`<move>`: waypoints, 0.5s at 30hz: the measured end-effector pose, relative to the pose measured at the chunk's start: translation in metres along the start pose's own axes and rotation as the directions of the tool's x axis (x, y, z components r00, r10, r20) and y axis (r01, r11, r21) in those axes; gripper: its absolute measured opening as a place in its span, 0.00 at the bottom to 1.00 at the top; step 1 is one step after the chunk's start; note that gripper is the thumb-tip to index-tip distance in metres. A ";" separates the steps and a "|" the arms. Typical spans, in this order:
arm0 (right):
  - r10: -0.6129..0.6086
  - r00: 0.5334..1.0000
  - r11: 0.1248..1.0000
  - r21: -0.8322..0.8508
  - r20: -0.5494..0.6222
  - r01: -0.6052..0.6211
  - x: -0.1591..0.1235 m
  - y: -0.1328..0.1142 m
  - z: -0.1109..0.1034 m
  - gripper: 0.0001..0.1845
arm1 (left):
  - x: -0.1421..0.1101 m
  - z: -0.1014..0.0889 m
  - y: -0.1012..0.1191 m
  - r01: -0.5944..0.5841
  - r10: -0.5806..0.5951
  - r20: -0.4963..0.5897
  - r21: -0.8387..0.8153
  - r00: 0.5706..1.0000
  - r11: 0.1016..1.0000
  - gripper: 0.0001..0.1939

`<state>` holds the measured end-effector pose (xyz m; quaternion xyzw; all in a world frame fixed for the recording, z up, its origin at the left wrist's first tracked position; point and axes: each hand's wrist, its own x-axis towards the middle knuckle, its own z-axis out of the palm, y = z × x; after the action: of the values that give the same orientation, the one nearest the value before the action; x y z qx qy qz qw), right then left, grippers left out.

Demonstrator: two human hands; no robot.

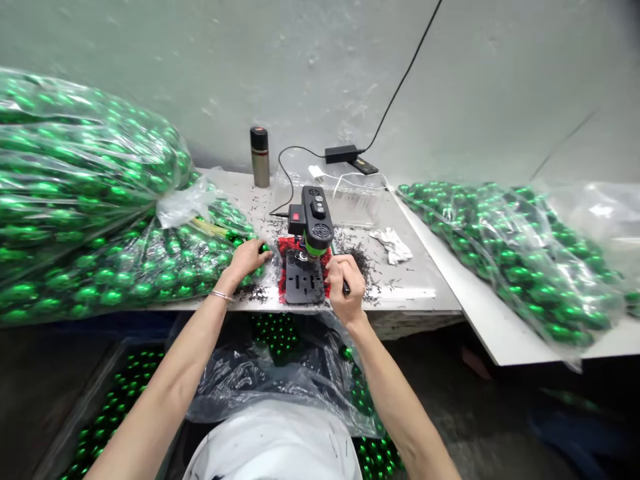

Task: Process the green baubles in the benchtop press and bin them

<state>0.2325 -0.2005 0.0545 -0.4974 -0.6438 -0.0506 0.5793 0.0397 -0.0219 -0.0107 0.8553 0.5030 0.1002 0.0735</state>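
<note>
Whitish tabletop (420, 283): clear bag (200, 257) full of shiny green balls (173, 291); left hand (247, 259) at its edge, cannot tell if pinching; right hand (346, 275) clenched round black handle (346, 289).

Glare streaks the left plastic bag (90, 153), while the floor (445, 387) lies dim.

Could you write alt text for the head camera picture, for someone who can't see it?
A person's right hand grips a black handle beside a small black machine on a white table; the left hand is next to shiny green balls in clear plastic. Short dark bits litter the table, and another bag of green balls lies to the right.
</note>
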 end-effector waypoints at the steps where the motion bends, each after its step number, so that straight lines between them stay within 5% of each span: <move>1: -0.001 1.000 1.000 0.005 0.019 0.001 0.000 0.000 -0.002 0.13 | 0.001 0.002 0.000 0.002 -0.002 -0.018 -0.003 1.000 1.000 0.15; 3: 0.021 0.998 1.000 0.022 0.051 -0.023 0.000 0.002 -0.007 0.05 | 0.000 0.004 -0.002 0.002 -0.002 -0.043 -0.007 0.999 1.000 0.15; 6: 0.140 0.990 0.990 0.015 0.029 -0.141 -0.007 0.006 -0.022 0.24 | -0.004 0.006 -0.008 0.011 -0.012 -0.064 -0.012 0.998 1.000 0.15; 9: 0.282 0.959 0.959 -0.042 0.026 -0.281 -0.030 0.011 -0.042 0.17 | -0.007 0.007 -0.011 0.026 -0.028 -0.080 -0.026 0.996 0.999 0.17; 12: 0.373 0.905 0.927 -0.111 0.203 -0.357 -0.077 0.016 -0.059 0.07 | -0.007 0.007 -0.011 0.034 -0.039 -0.084 -0.062 0.996 0.997 0.18; 15: 0.361 0.775 0.932 -0.227 0.519 -0.282 -0.142 0.025 -0.066 0.09 | -0.005 0.007 -0.010 0.048 -0.060 -0.094 -0.125 0.994 0.991 0.18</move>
<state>0.2722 -0.3127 -0.0505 -0.6316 -0.6835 0.1513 0.3332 0.0307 -0.0221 -0.0201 0.8292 0.5221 0.1703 0.1041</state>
